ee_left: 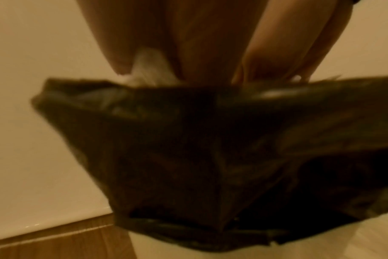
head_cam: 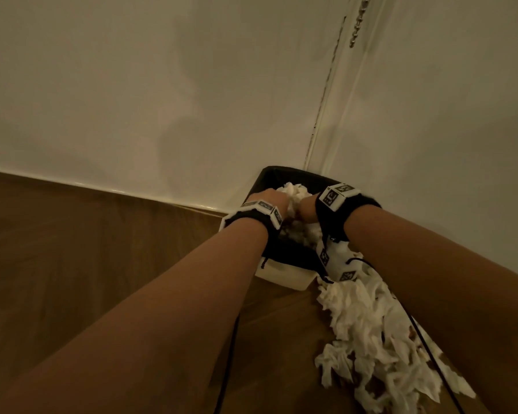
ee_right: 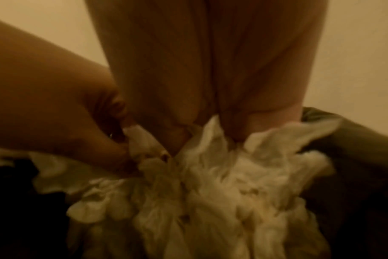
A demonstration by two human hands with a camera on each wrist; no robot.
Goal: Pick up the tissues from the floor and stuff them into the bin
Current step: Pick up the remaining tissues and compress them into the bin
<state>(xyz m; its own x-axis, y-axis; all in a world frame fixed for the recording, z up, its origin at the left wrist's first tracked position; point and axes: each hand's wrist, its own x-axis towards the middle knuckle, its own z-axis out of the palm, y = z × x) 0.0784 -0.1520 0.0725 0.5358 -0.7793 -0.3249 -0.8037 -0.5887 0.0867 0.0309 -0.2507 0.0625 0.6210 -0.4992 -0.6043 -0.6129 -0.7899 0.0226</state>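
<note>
A white bin (head_cam: 281, 274) lined with a black bag (head_cam: 284, 176) stands in the corner by the wall. White crumpled tissues (head_cam: 293, 191) fill its mouth. Both hands are down inside it. My left hand (head_cam: 271, 201) grips a wad of tissue with curled fingers, as the right wrist view shows (ee_right: 113, 143). My right hand (head_cam: 307, 209) presses straight fingers down into the tissues (ee_right: 233, 184); its fingertips are buried. In the left wrist view a scrap of tissue (ee_left: 148, 68) shows between thumb and fingers above the bag (ee_left: 188, 140). A big pile of loose tissues (head_cam: 371, 333) lies on the floor, right of the bin.
Wooden floor (head_cam: 87, 249) spreads to the left of the bin, and a pale wall (head_cam: 162, 100) rises behind it. A frame moulding (head_cam: 326, 115) with a hanging bead chain (head_cam: 359, 22) runs up at the corner. Black cables (head_cam: 231, 354) trail from my wrists over the floor.
</note>
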